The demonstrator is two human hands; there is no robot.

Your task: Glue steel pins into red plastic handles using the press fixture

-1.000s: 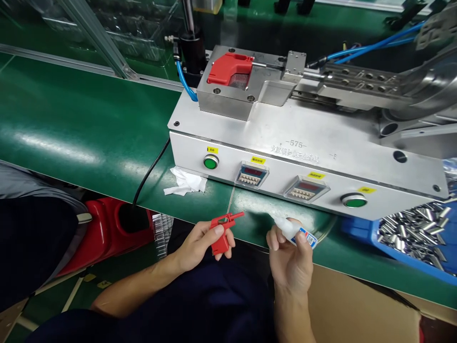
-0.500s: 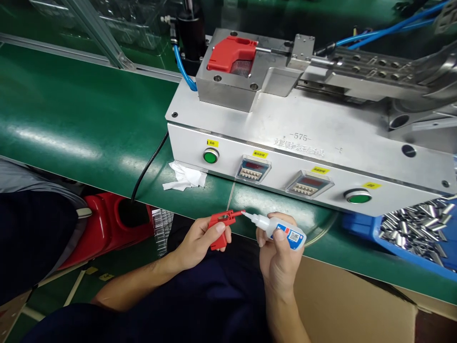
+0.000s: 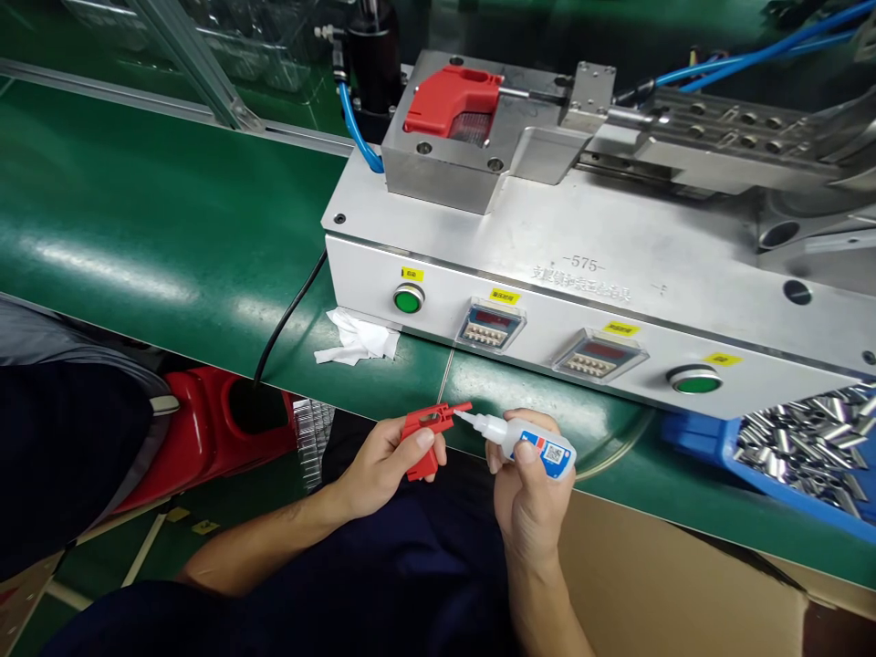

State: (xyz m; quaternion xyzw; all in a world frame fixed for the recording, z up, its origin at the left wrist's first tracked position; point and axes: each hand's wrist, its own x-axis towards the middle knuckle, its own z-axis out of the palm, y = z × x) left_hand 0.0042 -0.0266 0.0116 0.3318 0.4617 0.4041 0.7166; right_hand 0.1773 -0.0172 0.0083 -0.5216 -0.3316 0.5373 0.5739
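In my left hand point(image 3: 391, 464) I grip a red plastic part point(image 3: 422, 443), a pistol-shaped piece with a thin prong pointing right. My right hand point(image 3: 535, 488) is wrapped round a small white glue bottle point(image 3: 539, 447) with a blue label and a QR code. The bottle lies tilted, its narrow nozzle pointing left at the base of the prong. Whether the tip touches the plastic I cannot tell. Ahead of both hands, a similar red part point(image 3: 452, 102) sits in the metal block point(image 3: 438, 178) of a fixture, with a rod against its right end.
The white machine box point(image 3: 479, 237) carries green buttons point(image 3: 409, 298) and two small timers point(image 3: 491, 326). Crumpled tissue point(image 3: 359, 336) lies on the green bench point(image 3: 171, 228). A blue bin point(image 3: 725, 447) of metal tubes stands at right. A red stool point(image 3: 198, 438) is at left, beside another person's dark clothing.
My right hand has brought the glue bottle slightly left and down, so the nozzle has shifted from the prong's tip towards its base. My left hand keeps its grip on the red part.
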